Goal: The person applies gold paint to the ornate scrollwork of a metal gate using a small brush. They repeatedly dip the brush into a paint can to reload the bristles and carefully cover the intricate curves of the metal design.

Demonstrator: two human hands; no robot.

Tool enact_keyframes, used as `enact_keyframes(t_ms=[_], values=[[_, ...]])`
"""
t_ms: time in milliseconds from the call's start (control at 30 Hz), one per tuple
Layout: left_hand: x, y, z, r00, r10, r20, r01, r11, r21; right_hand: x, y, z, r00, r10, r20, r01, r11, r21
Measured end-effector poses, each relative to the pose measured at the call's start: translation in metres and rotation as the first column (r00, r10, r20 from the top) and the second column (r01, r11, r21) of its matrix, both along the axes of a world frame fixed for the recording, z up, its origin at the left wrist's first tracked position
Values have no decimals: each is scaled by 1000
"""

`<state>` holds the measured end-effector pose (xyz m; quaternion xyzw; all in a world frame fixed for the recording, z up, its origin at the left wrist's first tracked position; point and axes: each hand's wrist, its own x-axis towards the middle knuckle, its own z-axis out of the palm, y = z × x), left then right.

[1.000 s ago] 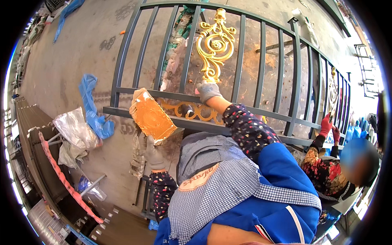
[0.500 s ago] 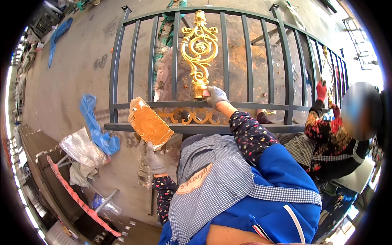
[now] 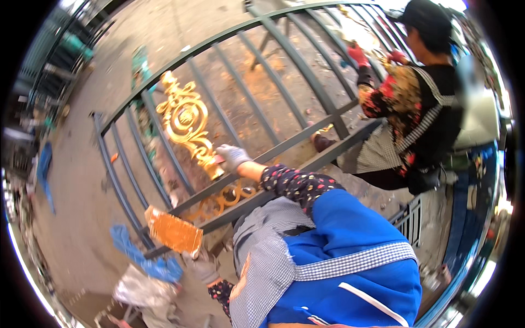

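My right hand, in a grey glove, is closed on a small reddish brush. The brush tip rests at the foot of the gold scroll ornament on the dark grey metal gate. My left hand, also gloved, is lower left. It holds up a flat container smeared with orange-gold paint, just in front of the gate's bottom rail. A smaller gold scroll sits between the two lower rails under my right wrist.
Another person in red gloves works at the gate's far right end. A blue cloth and grey plastic sheeting lie on the concrete ground at lower left. More metal frames stand at upper left.
My head has turned and tilted, so the gate now runs diagonally and the other person is closer in view. My right hand stays at the ornament's foot; my left still holds the container.
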<state>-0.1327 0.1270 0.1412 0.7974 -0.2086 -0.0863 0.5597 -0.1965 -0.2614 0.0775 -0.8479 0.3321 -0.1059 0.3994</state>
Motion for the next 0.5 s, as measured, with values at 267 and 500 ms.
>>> enact_keyframes(t_ms=[267, 500], values=[[-10, -33, 33, 989, -39, 144, 20, 991, 130, -39, 3, 54, 934, -165, 317, 113, 978, 177], [-28, -86, 50, 959, -138, -248, 104, 984, -145, -121, -12, 77, 855, -374, 359, 232, 895, 380]])
